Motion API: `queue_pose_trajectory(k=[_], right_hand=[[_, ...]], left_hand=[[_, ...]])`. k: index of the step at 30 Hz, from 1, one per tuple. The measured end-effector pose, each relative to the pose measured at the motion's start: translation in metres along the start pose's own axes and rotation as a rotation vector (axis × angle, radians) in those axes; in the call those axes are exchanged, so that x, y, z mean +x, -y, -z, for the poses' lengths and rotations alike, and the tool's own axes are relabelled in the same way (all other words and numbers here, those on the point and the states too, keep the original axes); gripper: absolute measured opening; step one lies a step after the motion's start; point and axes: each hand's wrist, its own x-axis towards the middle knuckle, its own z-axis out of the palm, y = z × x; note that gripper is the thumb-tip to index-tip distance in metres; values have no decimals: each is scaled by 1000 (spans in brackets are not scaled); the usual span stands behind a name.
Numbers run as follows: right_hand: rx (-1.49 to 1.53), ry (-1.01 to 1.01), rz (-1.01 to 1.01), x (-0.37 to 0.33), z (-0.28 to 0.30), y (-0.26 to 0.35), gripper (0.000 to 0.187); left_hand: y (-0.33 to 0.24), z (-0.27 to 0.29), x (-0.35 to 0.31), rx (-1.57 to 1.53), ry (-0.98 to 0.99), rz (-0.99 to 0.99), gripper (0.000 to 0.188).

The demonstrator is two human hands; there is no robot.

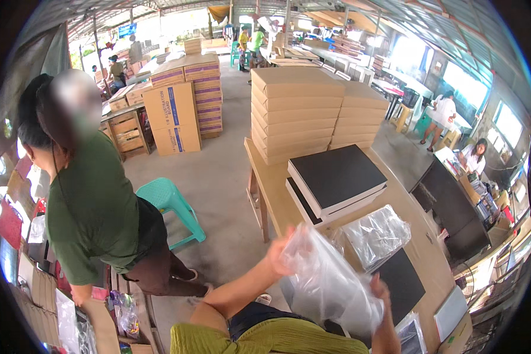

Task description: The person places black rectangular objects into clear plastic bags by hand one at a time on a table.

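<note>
Clear plastic bag [330, 286], one: spread between my hands, long axis slanting down rightward from my left hand [280, 258], which pinches its upper end, to my right hand [380, 294], closure unclear, nearer the black board [403, 282] on the table [423, 231].

Tan tabletop [273, 187], brown-wrapped packs [295, 115] in tall stacks, black-topped pile [337, 177], shiny clear plastic [379, 233], flat black board [402, 284]

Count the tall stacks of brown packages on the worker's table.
2. One tall stack stands at the left of the table's far end, beyond the black-topped pile; the other stack is to its right. More may be hidden behind them.
</note>
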Motion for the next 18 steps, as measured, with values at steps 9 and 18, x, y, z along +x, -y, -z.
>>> queue_pose_trajectory(k=[9,18], right_hand=[[273,296,244,-51,15,-25,58],[388,598,280,-94,49,-93,68]], left_hand=[[44,-21,-19,538,-289,527,31],[47,-43,14,-133,-130,-112,59]])
